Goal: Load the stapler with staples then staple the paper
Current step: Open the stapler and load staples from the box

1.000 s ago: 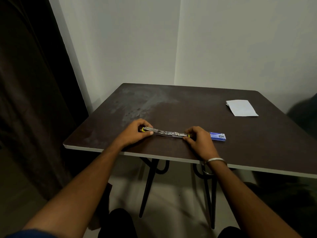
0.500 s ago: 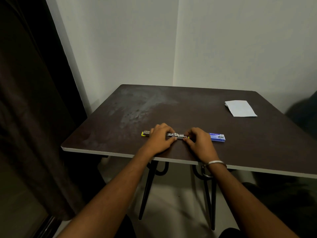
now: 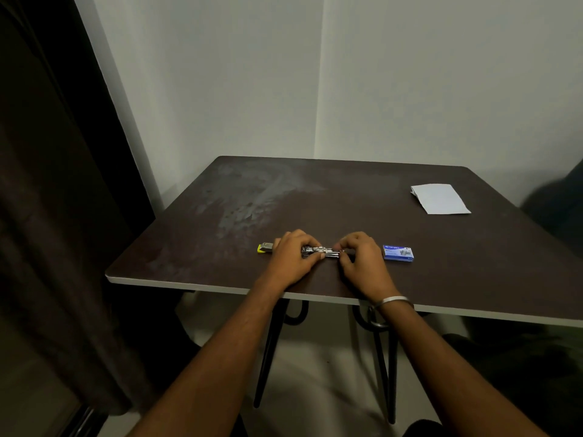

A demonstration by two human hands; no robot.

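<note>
Both hands, left hand (image 3: 291, 257) and right hand (image 3: 359, 260), apparently pinch the opened stapler (image 3: 320, 251) on the table (image 3: 315, 200)

Shiny metal stapler (image 3: 320, 251), matt dark table (image 3: 347, 200) with scuffed patch, white paper (image 3: 440, 199), metal bangle (image 3: 392, 301)

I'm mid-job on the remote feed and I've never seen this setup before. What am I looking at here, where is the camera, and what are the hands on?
There is no machine here: a person works with two bare hands. The single picture comes from a camera worn on the person's head, looking forward and down, so the forearms reach in from the bottom.

The left hand and right hand both rest on a stapler that lies opened out flat on the dark table near its front edge. Its yellow-tipped end sticks out past the left hand. Whether staples are already in it is too small to tell.

Just right of the right hand lies a small blue staple box. The white paper sits untouched at the far right.
</note>
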